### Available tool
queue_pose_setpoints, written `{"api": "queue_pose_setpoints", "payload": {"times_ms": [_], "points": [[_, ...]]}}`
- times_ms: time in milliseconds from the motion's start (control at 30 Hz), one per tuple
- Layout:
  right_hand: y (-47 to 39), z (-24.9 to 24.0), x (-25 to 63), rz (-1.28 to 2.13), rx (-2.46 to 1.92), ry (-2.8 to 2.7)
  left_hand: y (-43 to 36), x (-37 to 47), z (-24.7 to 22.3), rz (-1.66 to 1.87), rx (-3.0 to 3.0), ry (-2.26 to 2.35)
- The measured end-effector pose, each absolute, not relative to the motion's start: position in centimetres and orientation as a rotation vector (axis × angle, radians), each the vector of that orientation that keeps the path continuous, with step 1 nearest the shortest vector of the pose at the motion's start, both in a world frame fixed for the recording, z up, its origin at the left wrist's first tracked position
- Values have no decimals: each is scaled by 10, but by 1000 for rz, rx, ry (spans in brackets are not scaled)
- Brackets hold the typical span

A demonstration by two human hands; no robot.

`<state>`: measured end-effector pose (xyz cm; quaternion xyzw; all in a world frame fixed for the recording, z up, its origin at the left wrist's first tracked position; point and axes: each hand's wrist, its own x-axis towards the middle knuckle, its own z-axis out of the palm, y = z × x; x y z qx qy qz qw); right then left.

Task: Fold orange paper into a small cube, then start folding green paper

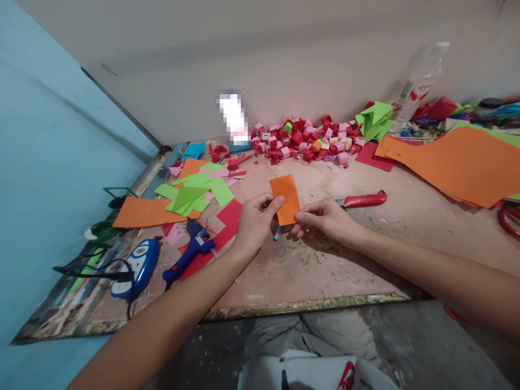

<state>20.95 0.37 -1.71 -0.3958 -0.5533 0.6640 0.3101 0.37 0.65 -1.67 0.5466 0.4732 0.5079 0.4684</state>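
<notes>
Small rectangular pc of orange paper (287,189) held b/w both hands, above middle of light-brown wooden bench (252,279). L hand (257,216): grip pinching the paper at its L edge, thumb on the face, fingers behind. R hand (323,219): grip pinching the paper nr its lower R corner, thumb in front, other fingers curled below/behind. Can't tell if it's one layer or more. Small blue item (278,233) pokes out just below paper's btm edge, mostly hidden, can't ID.

Just past R hand: knife w/ red handle (365,199), flat on bench, handle to the R, bit of blade showing by the hand. L of L hand: step-cut red paper sheet (228,223); dark-blue plastic glue gun (195,249) beside it; then blue-and-white rounded device (140,265) w/ black cord (97,274) running across it. Behind those, loose bright-green paper strips (197,195), overlapping, partly over a bigger orange sheet (140,212).

Back of bench, along pale wall (284,59): big heap of small red + pink paper cubes (304,142). L of heap, bright pixelated rectangle (233,116). R of heap, folded bright-green paper (376,119), then clear plastic bottle w/ red-and-white label (422,92). Far R: stack of large orange sheets (450,162).
</notes>
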Motion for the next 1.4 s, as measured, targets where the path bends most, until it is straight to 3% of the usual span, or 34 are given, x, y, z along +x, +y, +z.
{"api": "queue_pose_setpoints", "payload": {"times_ms": [300,567,1400], "points": [[3,-12,211,1718,-1047,-1506,7,2,-16,1245,1360,1156],[1,-11,209,1596,-1066,-1436,2,4,-20,1012,1392,1060],[3,-14,211,1460,-1021,-1271,-1,6,-15,937,1427,995]]}}
